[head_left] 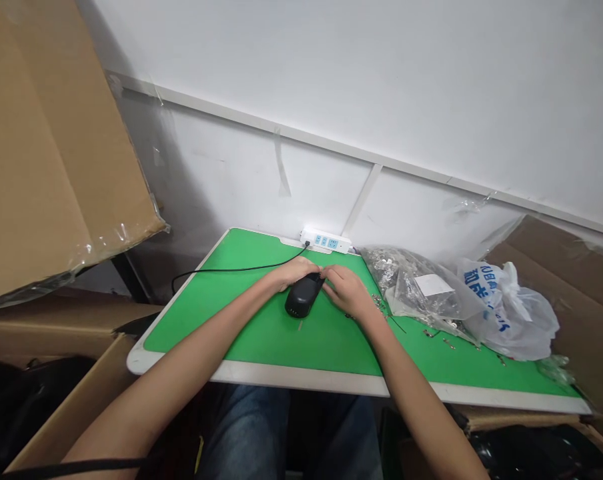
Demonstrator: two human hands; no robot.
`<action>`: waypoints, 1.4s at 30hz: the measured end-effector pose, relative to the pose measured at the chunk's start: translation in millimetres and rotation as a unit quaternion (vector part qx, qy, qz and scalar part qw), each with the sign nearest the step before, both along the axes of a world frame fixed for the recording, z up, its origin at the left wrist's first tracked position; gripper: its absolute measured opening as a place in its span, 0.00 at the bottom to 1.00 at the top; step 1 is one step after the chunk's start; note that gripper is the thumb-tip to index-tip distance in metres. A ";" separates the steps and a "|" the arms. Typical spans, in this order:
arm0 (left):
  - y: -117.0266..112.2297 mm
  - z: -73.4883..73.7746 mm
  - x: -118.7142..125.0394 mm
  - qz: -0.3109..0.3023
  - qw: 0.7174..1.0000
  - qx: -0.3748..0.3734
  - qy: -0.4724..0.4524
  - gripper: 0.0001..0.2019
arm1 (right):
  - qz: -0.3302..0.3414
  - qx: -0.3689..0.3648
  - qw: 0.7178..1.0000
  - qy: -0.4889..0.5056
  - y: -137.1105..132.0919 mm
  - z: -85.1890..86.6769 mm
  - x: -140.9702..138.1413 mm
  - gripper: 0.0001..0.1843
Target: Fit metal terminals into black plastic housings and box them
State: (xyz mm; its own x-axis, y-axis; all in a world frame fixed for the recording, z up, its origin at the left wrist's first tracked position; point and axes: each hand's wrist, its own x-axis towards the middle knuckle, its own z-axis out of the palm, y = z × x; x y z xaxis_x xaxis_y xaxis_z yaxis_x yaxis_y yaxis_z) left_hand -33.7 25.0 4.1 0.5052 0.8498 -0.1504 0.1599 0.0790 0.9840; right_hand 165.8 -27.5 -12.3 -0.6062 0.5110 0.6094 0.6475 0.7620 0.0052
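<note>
A rounded black plastic casing (304,295) lies on the green table mat (271,343), its near end showing a row of small light marks. My left hand (296,269) closes round the casing's far left side, fingers at its far end. From the right, my right hand (343,288) meets it there with thumb and fingertips pinched together. Whatever is between those fingertips is too small to make out. Small metal pieces (378,303) are scattered just to the right of my right hand.
A white power strip (326,240) with a black cable (231,269) plugged in sits at the back edge. To the right lie a clear bag of metal parts (406,277) and a white plastic bag (519,320). Cardboard boxes (56,153) stand on both sides.
</note>
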 end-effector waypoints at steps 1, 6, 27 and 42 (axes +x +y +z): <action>0.2 -0.6 -0.4 -0.004 1.000 0.006 0.000 0.16 | 0.000 0.005 1.000 -0.003 0.0 -0.3 -0.2 0.07; -0.2 -2.7 -1.0 -0.015 1.000 0.012 0.000 0.14 | 0.020 0.001 1.000 0.000 0.6 -2.8 -1.5 0.08; -3.3 9.9 -1.7 -0.026 0.957 -0.213 -0.195 0.14 | -0.154 -0.111 0.887 0.421 7.9 23.3 26.0 0.15; -8.8 2.7 9.8 0.025 0.961 -0.194 -0.193 0.03 | -0.049 -0.091 0.982 0.159 -13.3 10.7 -18.9 0.09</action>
State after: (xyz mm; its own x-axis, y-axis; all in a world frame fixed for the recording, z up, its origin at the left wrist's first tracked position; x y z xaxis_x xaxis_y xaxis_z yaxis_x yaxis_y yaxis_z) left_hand -23.9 16.2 6.8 0.5477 0.7918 -0.2704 -0.2249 0.4506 0.8639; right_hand 146.9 -40.8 -1.6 -0.3428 0.6748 0.6535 0.6640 0.6662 -0.3396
